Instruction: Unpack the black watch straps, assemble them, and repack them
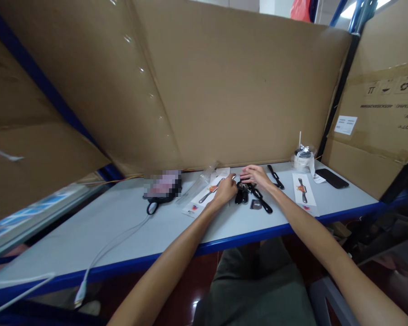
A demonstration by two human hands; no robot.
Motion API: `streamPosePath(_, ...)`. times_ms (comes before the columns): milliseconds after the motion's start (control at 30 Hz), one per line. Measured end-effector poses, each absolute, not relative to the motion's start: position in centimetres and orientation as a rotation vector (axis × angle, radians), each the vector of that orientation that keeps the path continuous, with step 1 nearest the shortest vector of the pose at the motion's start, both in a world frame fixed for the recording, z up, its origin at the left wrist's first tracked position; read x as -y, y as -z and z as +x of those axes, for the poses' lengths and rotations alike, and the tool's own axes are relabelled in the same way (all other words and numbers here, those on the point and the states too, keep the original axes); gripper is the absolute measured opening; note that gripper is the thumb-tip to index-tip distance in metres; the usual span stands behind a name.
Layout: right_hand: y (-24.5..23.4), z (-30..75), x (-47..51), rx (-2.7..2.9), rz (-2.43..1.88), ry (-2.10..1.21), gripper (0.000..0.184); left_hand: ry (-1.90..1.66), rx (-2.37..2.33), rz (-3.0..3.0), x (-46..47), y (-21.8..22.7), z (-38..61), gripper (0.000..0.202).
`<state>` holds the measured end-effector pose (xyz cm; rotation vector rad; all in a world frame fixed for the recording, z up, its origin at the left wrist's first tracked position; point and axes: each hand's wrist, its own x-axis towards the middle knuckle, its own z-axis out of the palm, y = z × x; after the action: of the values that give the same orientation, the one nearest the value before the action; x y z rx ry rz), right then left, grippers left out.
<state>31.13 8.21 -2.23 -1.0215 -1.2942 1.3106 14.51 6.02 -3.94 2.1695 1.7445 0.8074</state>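
Fingertips first: the left hand [226, 189] has its fingers curled together toward the thumb, tips closing on the small dark cluster of watch parts [242, 192] near the back edge of the tabletop [122, 226]. Whether they truly pinch a piece is too small to tell. The right hand [256, 175] comes in from the other side, fingers slightly spread and arched down over the same cluster, so the two hands flank it, likely one steadying while the other works.

Moving outward, a black strap [261, 201] runs from the cluster toward the front edge, with a small dark square piece [256, 204] just beside it. Another black strap [276, 176] lies behind the right hand, near the cardboard wall [231, 90].

Under the left hand sits a printed card [204, 197] with a strap lying on it; a matching card [303, 189] lies toward the right edge, kept apart from the working spot. Further right, a roll in clear wrap [303, 158] and a dark phone [332, 178] rest close to the back right corner. Toward the left, a dark pouch [162, 188] sits near the back, and a white cable [115, 246] trails from it to the front edge.
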Motion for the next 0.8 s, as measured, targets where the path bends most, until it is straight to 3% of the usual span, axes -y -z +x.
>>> streamPosePath(333, 2.9, 32.3, -8.1, 1.877, -1.589, -0.158, 0.021, -0.751, -1.796, 2.29, -5.4, 3.5, 14.5, 0.046)
streamPosePath(800, 3.1, 32.5, -8.0, 1.97, -1.681, -0.091, 0.025, -0.729, -1.806, 2.31, -5.0, 3.1, 14.7, 0.044)
